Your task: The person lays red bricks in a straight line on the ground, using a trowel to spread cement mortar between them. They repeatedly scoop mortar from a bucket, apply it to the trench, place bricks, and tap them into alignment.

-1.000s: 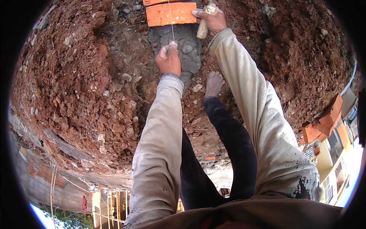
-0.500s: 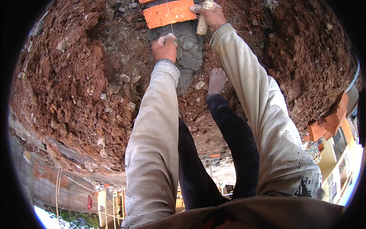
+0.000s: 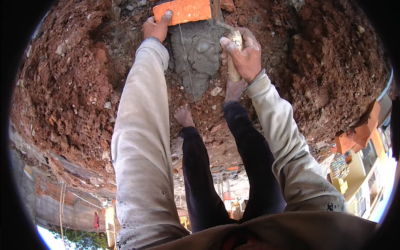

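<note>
An orange brick (image 3: pixel 189 12) lies across the far end of a strip of wet grey mortar (image 3: pixel 196 50). My left hand (image 3: pixel 156 26) grips the brick's left end, its thumb on top. My right hand (image 3: pixel 246 52) is wrapped round the pale wooden handle of a trowel (image 3: pixel 234 58). The trowel's metal neck bends up beside the brick's right end, and its blade is mostly out of sight at the top edge. A thin string (image 3: pixel 186 54) runs over the brick and mortar toward me.
Banks of loose reddish soil (image 3: pixel 75 83) rise on both sides of the mortar strip. My bare feet (image 3: pixel 184 116) stand on the ground near its close end. Broken orange bricks (image 3: pixel 360 127) are stacked at the far right, near a yellowish building (image 3: pixel 356 175).
My left hand has moved from over the mortar to the brick's left end. My right hand has left the brick's right end and come nearer, holding the trowel. The brick has shifted slightly away.
</note>
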`<act>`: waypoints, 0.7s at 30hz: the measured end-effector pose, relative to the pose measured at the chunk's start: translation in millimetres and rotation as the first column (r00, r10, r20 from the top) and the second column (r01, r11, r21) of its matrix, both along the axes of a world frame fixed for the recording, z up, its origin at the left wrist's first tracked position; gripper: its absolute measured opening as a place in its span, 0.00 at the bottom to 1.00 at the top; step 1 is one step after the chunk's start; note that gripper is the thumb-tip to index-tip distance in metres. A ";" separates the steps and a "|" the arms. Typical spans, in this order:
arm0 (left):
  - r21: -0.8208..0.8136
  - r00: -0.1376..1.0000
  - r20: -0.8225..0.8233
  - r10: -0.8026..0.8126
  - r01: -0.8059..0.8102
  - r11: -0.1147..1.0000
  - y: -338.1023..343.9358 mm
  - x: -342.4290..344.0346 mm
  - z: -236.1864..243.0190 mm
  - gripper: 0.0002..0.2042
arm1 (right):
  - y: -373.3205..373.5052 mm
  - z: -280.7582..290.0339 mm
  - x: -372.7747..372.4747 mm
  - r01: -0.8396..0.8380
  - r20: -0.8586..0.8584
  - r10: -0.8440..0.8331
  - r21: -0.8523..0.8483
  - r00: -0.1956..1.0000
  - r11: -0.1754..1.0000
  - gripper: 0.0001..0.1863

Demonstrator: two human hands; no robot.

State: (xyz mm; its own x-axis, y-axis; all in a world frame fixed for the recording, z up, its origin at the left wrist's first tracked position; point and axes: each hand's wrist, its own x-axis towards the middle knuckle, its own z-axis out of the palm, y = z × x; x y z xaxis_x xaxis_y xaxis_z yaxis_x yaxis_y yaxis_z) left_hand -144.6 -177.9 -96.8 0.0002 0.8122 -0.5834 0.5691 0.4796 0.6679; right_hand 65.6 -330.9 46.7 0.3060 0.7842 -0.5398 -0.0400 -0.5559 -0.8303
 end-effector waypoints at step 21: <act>0.008 0.988 -0.139 -0.071 0.073 0.997 -6.3 13.0 25.0 0.29 | 5.7 -50.8 -18.6 -0.329 0.397 0.353 -0.131 0.847 0.935 0.20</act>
State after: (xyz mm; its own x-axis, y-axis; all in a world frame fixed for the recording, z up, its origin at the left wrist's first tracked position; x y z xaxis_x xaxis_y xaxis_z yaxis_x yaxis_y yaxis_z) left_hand -131.6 -184.3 -71.9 -0.0216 0.8206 -0.5711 0.6892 0.4260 0.5861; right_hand 47.0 -325.1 -4.1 0.2271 0.8522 -0.4714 0.4957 -0.5178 -0.6973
